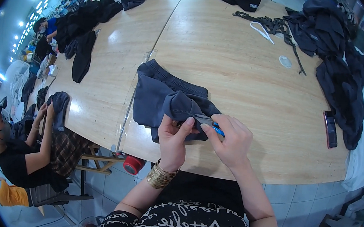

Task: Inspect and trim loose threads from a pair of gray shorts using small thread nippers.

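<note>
The left hand (173,135) pinches a fold of the dark blue cloth (161,100). Its fingers are closed on the fold and lift it a bit off the table (240,75). The right hand (233,139) is closed around small snips (211,125) with a blue handle. The metal tip points left and touches the fold, just beside the left thumb.

The cloth lies near the front edge of the table, right in front of the person. Most of it is spread flat behind the hands. Its ribbed band is at the far side. I think the work on this piece is in the middle. The snips are at the cloth, but I cannot tell how much is trimmed.

To the right of the hands the wood is bare as far as the phone (330,129). Past the phone, a big pile of dark clothes (339,73) runs along the right edge. Behind the cloth there is open wood too, up to some dark strips (273,25) and a small round lid (285,61). More dark clothes (83,53) lie on the left part, well apart. Another person (25,145) sits at the left corner, holding a dark piece.
</note>
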### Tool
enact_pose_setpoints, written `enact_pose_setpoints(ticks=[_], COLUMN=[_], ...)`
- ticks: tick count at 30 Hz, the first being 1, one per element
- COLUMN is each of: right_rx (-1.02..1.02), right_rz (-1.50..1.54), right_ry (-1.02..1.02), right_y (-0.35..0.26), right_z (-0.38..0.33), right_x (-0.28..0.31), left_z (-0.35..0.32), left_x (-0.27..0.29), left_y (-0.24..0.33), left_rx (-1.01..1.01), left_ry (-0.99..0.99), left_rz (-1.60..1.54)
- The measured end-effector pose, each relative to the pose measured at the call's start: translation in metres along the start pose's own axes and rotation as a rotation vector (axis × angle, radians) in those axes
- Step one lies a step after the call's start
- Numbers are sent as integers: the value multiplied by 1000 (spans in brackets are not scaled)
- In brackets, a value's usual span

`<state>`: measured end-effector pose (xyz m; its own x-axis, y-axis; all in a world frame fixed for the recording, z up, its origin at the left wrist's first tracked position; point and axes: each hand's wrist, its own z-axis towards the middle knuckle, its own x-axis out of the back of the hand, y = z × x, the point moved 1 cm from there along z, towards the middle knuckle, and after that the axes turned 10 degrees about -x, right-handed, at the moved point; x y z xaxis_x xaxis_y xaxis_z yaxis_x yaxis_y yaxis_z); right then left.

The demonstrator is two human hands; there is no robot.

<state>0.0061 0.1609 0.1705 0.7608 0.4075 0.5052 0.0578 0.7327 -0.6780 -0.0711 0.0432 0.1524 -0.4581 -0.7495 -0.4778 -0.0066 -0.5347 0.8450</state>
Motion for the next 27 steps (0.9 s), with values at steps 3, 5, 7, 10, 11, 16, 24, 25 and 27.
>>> enact_pose_setpoints(ticks=[3, 5, 7, 10, 11, 16, 24, 25, 27], right_rx=[-4, -7, -12, -14, -14, -3, -37, -40, -45], right_rz=[3, 3, 8, -2, -1, 3, 8, 4, 1], right_ry=[-3, -5, 7, -3, -3, 3, -13, -20, -29], right_y=[0, 1, 2, 1, 1, 2, 1, 1, 0], right_z=[0, 0, -1, 0, 0, -1, -3, -3, -3], right_x=[0, 0, -1, 0, 0, -1, 0, 0, 1], left_z=[0, 0, 0, 0, 0, 0, 0, 0, -1], left_x=[0, -1, -1, -1, -1, 0, 0, -1, -1], left_y=[0, 0, -1, 0, 0, -1, 0, 0, 0], left_rx=[-1, 1, 3, 2, 2, 18, 22, 16, 8], left_ry=[1, 3, 3, 0, -6, 8, 17, 10, 2], left_rz=[-9, -13, -13, -9, -7, -31, -5, -10, -14])
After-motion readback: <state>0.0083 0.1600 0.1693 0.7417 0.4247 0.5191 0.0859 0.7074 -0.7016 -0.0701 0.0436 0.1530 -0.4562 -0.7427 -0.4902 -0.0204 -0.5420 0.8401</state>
